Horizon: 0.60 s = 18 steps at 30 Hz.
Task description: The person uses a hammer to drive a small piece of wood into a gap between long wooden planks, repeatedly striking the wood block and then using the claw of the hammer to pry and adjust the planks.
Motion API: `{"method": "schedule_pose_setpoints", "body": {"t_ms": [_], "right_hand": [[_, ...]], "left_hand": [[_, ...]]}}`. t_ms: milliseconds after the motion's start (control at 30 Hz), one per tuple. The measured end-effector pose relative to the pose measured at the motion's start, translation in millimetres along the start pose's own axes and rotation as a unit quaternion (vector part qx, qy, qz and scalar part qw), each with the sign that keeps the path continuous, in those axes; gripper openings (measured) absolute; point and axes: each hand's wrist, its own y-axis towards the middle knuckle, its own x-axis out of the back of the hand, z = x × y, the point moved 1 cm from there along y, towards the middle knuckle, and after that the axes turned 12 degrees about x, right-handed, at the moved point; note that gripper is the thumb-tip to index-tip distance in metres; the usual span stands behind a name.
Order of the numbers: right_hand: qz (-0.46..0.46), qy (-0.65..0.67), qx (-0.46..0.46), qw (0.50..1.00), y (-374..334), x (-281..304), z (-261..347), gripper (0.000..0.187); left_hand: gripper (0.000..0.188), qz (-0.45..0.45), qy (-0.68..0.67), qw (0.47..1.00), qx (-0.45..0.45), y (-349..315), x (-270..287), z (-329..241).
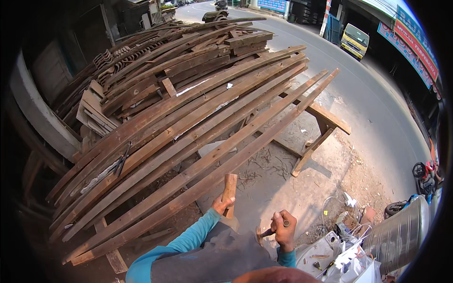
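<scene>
My left hand point(222, 203) is wrapped round a short wooden block point(230, 186), which stands up in front of my body beside the nearest long beam point(207, 188). To the right, my right hand point(284, 230) is closed on what looks like a hammer point(265, 234). The round end of its handle pokes out by my thumb, and its head lies near my dark shirt, partly hidden. Long brown wooden beams lie side by side beyond my left hand. A dark long-handled tool, like pincers point(123, 159), rests on them at the left.
A wooden trestle point(325, 120) supports the beams' far ends. Behind them is a pile of stacked timber point(198, 61). At the lower right are a metal drum point(398, 233), loose clutter and a motorbike point(424, 174). A road point(377, 104) with a yellow truck point(355, 40) runs beyond.
</scene>
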Motion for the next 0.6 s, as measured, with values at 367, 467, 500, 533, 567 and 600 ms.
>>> {"method": "schedule_pose_setpoints", "body": {"t_ms": [367, 467, 500, 533, 567, 600], "right_hand": [[-0.023, -0.143, -0.026, 0.989, 247, 90, -37, 0.046], [-0.075, -0.149, -0.014, 0.986, 301, 125, -30, 0.047], [-0.076, -0.136, 0.012, 0.988, 311, 132, -26, 0.048], [-0.075, -0.125, 0.036, 0.989, 318, 140, -24, 0.049], [-0.103, -0.132, 0.029, 0.985, 322, 147, -25, 0.049], [-0.117, -0.135, 0.033, 0.983, 325, 153, -28, 0.050]], "left_hand": [[0.073, 0.033, 0.054, 0.997, 0.049, 286, -107, -127], [0.099, 0.054, -0.082, 0.988, 0.121, 347, -157, -164], [0.093, 0.065, -0.073, 0.984, 0.148, 385, -157, -150], [0.093, 0.089, -0.054, 0.982, 0.158, 410, -172, -151], [0.089, 0.098, -0.012, 0.983, 0.155, 431, -189, -155], [0.086, 0.105, 0.027, 0.983, 0.151, 451, -205, -158]]}}
